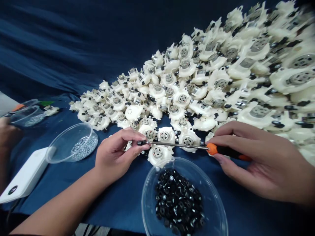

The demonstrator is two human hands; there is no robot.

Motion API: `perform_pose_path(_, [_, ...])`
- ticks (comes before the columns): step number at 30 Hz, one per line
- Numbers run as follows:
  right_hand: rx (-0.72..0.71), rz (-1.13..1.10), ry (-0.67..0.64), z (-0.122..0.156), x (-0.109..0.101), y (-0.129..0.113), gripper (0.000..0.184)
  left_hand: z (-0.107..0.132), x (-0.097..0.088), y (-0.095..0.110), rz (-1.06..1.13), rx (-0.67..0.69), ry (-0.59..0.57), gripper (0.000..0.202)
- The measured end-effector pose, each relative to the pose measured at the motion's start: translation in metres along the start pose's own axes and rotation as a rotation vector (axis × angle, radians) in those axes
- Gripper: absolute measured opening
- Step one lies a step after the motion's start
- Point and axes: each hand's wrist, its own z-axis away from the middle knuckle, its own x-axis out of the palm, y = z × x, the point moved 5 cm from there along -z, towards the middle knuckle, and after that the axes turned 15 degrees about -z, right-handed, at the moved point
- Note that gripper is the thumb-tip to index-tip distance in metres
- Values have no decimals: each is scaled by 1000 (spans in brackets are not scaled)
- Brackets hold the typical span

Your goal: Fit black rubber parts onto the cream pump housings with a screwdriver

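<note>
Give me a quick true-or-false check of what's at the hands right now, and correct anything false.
The right hand grips a screwdriver by its orange-and-black handle: true.
The left hand holds a white housing: false; its fingers pinch the far end of the metal shaft.
The clear bowl below the hands holds black parts: true.
The bowl left of the hands holds black parts: false; its parts are small and silver-grey.
White plastic housings lie on bare wood: false; they lie on dark blue cloth.
Another person's hand holds a clear bowl at far left: true.
</note>
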Motion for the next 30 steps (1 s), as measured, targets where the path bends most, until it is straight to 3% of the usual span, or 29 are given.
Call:
perform_pose_path(8, [-56, 118, -53, 0, 5, 2, 23, 2, -3, -3, 12, -145, 58, 15])
perform_pose_path(12, [-66, 188, -10, 1, 1, -4, 26, 7, -1, -7, 50, -235, 80, 12])
perform_pose_path(17, [-40, 119, 28, -5, 0, -6, 16, 10, 0, -8, 34, -215, 97, 14])
perform_pose_path(23, [-15, 125, -49, -5, 4, 0, 14, 8, -1, -8, -5, -184, 80, 14])
perform_pose_path(30, [-37, 174, -55, 1, 3, 1, 15, 6, 0, -7, 9, -213, -21, 12])
